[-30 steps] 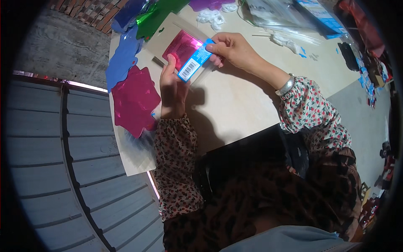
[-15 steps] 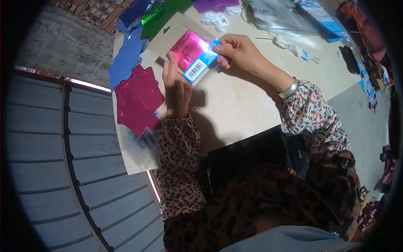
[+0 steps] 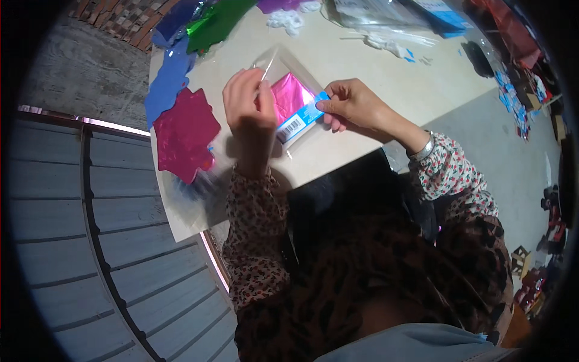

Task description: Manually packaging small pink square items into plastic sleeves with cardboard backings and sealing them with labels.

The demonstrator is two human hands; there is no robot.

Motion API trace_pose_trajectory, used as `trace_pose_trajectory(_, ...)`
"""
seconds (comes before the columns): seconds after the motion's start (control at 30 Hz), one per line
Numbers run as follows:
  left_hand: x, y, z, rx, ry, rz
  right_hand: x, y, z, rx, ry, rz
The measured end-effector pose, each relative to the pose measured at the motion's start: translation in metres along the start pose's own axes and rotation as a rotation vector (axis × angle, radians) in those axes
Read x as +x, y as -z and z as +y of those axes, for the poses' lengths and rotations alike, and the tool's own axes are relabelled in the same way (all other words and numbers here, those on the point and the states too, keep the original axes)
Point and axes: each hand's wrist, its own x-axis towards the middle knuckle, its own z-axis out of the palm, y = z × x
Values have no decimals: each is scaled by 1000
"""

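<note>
Over the table I hold a flat clear plastic bag [image 3: 310,78] with a folded shiny pink foil piece [image 3: 291,93] inside. Along its near side runs a blue-and-white card [image 3: 295,125] with a barcode. My right hand [image 3: 353,107] pinches the card's right end between thumb and fingers. At the bag's left edge my left hand [image 3: 248,102] is curled, thumb and fingers closed on the plastic; the exact grip is partly hidden. Nearest to the left hand lies a flat magenta star-shaped foil balloon [image 3: 186,134].
Blue [image 3: 170,84] and green foil pieces [image 3: 218,27] lie along the table's left and far side. White ribbon bundles [image 3: 286,22], clear bags [image 3: 371,12] and small blue scraps [image 3: 409,55] are spread at the back. The pale tabletop [image 3: 440,78] ends before a grey floor at right.
The packet has come lower and nearer me. My left hand has shifted from its lower left edge to the upper left edge, fingers now curled. My right hand still pinches the card's end.
</note>
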Motion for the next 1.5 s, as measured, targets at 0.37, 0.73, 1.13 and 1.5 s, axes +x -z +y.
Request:
trace_pose_trajectory(0.37, -59, 5, 39, 89, -228, -336, -33, 5, 6, -195, -95, -8)
trace_pose_trajectory(0.73, -74, -17, 25, -90, -162, -632, -64, 35, -1, -800, 195, 141)
trace_pose_trajectory(1.13, -71, -17, 25, -62, -219, -624, -71, 14, 21, -1059, 693, -129)
trace_pose_trajectory(1.5, -74, -18, 27, -97, -188, -579, -63, 20, 0, -1089, 573, -101)
